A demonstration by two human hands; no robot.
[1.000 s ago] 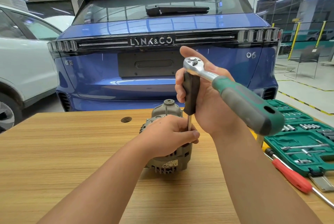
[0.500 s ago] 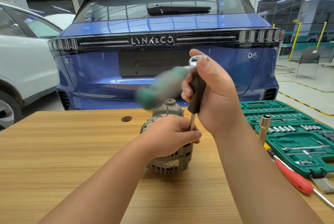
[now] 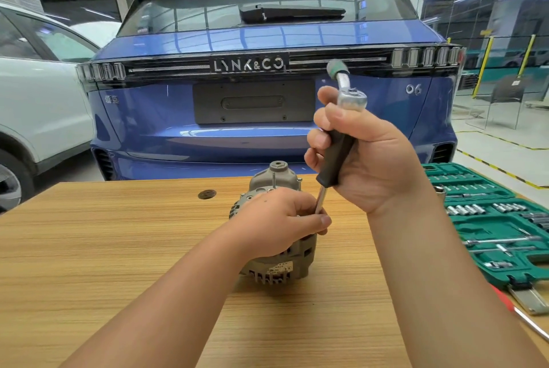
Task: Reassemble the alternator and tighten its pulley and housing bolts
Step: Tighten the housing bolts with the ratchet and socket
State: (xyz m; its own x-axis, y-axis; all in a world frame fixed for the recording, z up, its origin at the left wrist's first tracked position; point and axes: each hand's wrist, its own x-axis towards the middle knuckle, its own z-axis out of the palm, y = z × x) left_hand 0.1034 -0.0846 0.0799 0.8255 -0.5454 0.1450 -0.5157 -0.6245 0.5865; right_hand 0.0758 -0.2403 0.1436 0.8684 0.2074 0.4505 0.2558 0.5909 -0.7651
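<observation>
Grey cast-metal alternator (image 3: 276,266) standing on a light wooden table (image 3: 89,248), near its middle. Left hand (image 3: 279,223) curled over the alternator's top, fingertips pinching the thin steel shaft (image 3: 320,200) of a black-handled driver (image 3: 337,156). Right hand (image 3: 368,156) wrapped firmly round that black handle, held upright above the alternator. Chrome ratchet head (image 3: 352,98) seated on the handle's top, its green grip (image 3: 337,68) pointing away. Open green socket case (image 3: 493,219) at right; blue car (image 3: 267,40) behind the table.

Grey alternator (image 3: 274,260) is being shown on striped tan wood table (image 3: 89,248); green socket case (image 3: 490,219) right; blue car (image 3: 267,40) far; black driver handle (image 3: 337,156).
</observation>
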